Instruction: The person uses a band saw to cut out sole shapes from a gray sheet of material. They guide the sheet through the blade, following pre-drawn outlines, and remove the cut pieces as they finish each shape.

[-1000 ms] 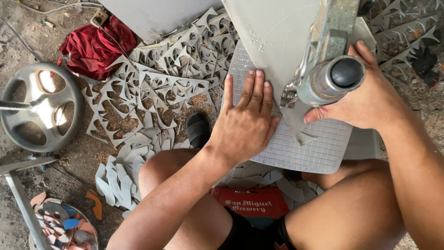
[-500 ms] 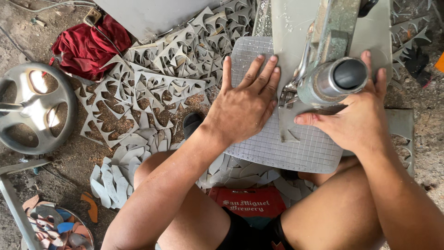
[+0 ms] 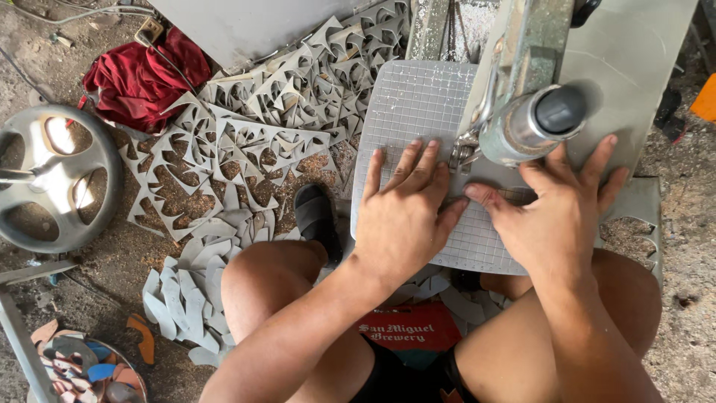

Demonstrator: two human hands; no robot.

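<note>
Where hands press: grey gridded sheet (image 3: 418,112); dirt floor (image 3: 112,272) w/ cut-outs (image 3: 224,160)

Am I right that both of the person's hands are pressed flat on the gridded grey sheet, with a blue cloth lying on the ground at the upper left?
Not quite: the cloth is red, not blue, as the head view shows. The left hand and right hand do rest flat on the gridded grey sheet.

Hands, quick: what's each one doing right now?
Left hand: open, flat on the grey sheet, holding nothing.
Right hand: open, fingers spread, pressing the same sheet beside the saw.
</note>
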